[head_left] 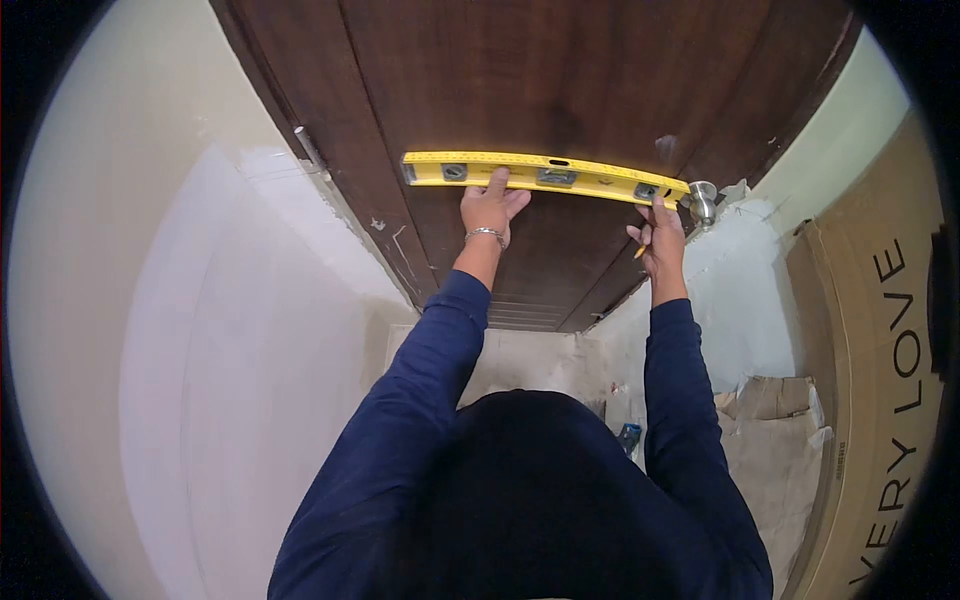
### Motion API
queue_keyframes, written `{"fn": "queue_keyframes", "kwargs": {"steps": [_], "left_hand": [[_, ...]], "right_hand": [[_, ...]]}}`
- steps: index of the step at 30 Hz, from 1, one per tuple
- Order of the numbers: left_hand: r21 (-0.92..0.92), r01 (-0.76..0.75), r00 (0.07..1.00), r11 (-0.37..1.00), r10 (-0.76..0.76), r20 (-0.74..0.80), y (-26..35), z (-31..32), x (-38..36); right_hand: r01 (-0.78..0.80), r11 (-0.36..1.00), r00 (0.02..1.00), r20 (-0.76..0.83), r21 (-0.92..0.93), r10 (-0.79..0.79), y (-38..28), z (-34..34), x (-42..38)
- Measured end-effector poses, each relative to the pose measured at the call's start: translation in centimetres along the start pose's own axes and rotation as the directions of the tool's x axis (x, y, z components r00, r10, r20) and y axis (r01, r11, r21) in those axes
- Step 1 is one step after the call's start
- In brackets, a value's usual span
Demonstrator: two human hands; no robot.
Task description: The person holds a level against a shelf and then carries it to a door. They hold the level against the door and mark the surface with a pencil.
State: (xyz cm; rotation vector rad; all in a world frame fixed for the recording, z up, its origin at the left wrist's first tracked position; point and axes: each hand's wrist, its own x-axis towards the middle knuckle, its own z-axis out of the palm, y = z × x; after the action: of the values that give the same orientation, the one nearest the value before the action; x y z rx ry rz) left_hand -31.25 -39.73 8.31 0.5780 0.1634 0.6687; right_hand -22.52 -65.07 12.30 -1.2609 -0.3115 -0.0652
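A yellow spirit level (520,172) lies across a dark brown wooden door (560,90), its right end beside the round metal door knob (703,203). My left hand (488,212), with a bracelet at the wrist, grips the level's lower edge left of its middle vial. Near the right end, my right hand (660,240) has its fingertips on the level's lower edge. A short yellow-orange pencil (640,251) pokes out from the fingers of that same hand. The level tilts slightly down toward the knob in this wide, curved view.
A pale wall (270,400) runs along the left, with a metal hinge (310,147) at the door's edge. On the right stands a large cardboard box (880,380) with black lettering. Torn cardboard (775,440) and a small blue-black object (629,437) lie on the floor.
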Motion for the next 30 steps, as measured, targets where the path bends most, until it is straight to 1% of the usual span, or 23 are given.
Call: {"fn": "queue_keyframes", "kwargs": {"steps": [8,11,12,17,19,30], "left_hand": [[0.024,0.006,0.999,1.0,-0.007,0.048,0.3,0.8,1.3],[0.049,0.006,1.0,0.999,-0.007,0.017,0.9,1.4,0.8],[0.039,-0.025,0.998,0.999,0.023,0.054,0.8,1.7,1.2],[0.058,-0.001,0.997,0.998,-0.003,0.071,0.7,2.1,2.0],[0.055,-0.019,0.998,0.998,0.016,0.063,0.8,2.5,2.1],[0.055,-0.011,0.998,0.998,0.007,0.07,1.2,3.5,2.8]], "right_hand": [[0.018,1.0,1.0,0.005,0.024,-0.018,-1.0,0.5,0.5],[0.04,0.999,0.999,0.026,0.029,-0.041,-0.7,0.3,0.9],[0.041,0.999,0.999,0.02,0.019,-0.041,-0.9,0.3,1.4],[0.068,0.997,0.998,0.016,0.023,-0.068,-1.1,0.4,2.1],[0.057,0.998,0.998,0.01,0.023,-0.057,-1.1,0.3,2.5],[0.06,0.997,0.998,0.0,0.045,-0.06,-1.8,0.6,2.9]]}}
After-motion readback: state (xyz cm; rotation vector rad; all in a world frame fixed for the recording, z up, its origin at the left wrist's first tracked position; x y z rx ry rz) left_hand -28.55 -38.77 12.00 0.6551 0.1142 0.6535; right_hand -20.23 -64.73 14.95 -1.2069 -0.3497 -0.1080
